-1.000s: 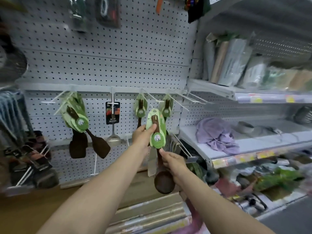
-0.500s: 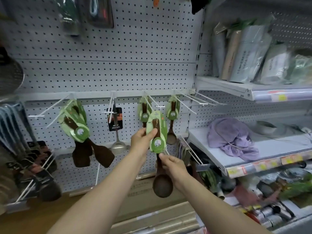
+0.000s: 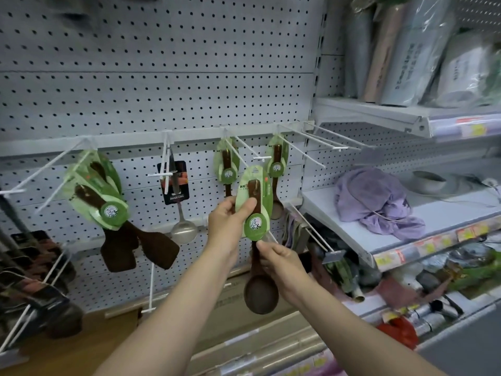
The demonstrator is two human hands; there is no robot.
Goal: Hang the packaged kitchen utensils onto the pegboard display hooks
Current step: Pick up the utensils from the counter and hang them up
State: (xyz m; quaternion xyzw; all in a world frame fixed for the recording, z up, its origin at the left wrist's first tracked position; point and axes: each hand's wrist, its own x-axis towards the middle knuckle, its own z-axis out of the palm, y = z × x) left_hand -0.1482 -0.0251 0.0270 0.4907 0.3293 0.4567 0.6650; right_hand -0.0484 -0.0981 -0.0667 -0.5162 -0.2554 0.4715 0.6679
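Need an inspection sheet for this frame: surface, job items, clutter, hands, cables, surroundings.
Surface: white pegboard with white hooks along one rail.
Job's things: carded wooden ladle held in front of the board, its hang hole not yet on a hook; two carded ladles already hung behind it; carded wooden spatulas bunched on the hooks to the left.
Clutter: purple cloth heaped on the white shelf.
Grippers: left hand pinches the green card; right hand holds the ladle's handle below the card.
Cables: nothing seen.
Surroundings: steel ladle on a hook; wrapped packages on the upper shelf.
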